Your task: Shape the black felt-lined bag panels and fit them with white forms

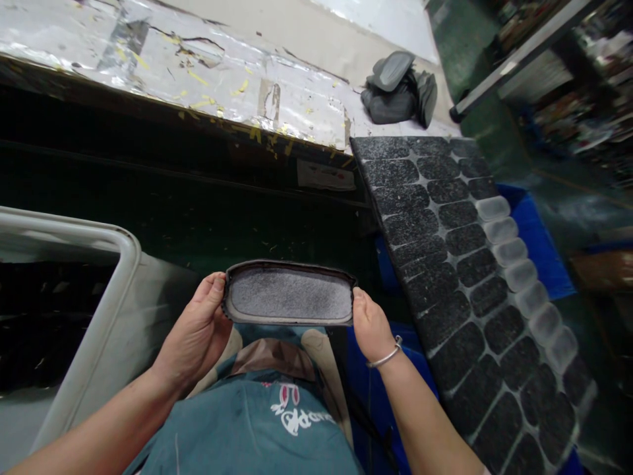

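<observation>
I hold a shallow oblong shell (291, 295) above my lap, its grey felt-like inside facing me and a dark edge running around it. My left hand (205, 323) pinches its left end between thumb and fingers. At the opposite end, my right hand (370, 324) grips the shell's edge, with a metal bangle on that wrist. The fingers behind the shell are partly hidden. Below it is a teal apron (257, 422) with a printed rabbit figure.
On my left stands a large pale bin (133, 257). A worn white table (208, 72) crosses ahead, bearing a pile of grey oval pieces (395, 92). To my right slopes a dark board (445, 264) with oval outlines and several pale ovals (521, 275). Beside it is a blue crate (539, 237).
</observation>
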Motion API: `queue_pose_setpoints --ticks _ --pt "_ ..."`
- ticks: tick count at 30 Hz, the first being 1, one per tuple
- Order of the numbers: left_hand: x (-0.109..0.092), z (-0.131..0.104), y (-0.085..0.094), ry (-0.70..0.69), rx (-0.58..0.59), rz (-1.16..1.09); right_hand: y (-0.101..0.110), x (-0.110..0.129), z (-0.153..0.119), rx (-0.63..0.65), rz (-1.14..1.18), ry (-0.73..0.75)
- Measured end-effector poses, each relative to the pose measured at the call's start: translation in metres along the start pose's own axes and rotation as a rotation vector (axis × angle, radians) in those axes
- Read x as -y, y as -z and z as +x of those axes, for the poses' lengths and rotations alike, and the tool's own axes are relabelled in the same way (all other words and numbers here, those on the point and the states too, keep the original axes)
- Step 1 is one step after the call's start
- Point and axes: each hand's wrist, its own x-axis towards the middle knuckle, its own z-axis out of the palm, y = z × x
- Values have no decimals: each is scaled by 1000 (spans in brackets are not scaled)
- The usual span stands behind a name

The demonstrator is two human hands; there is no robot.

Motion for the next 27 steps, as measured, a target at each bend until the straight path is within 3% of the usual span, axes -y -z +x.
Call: queue_pose_setpoints --ticks 3,7,10,13,17,22,27 --pt "0 0 -1 -16 16 22 0 7 1 2 -137 -40" --pt "0 1 -1 -47 26 36 3 11 4 14 -32 -132" --pt "-2 0 2 6 31 34 9 6 2 155 209 -218" --pt "-4 0 5 35 28 50 12 -3 -4 335 598 -379" --pt "-6 0 7 27 29 56 10 -11 -10 403 838 -416" --pt "-3 1 7 -13 32 50 13 -8 -7 411 750 -423" --pt "-2 4 8 -11 46 72 28 7 5 415 277 -378"
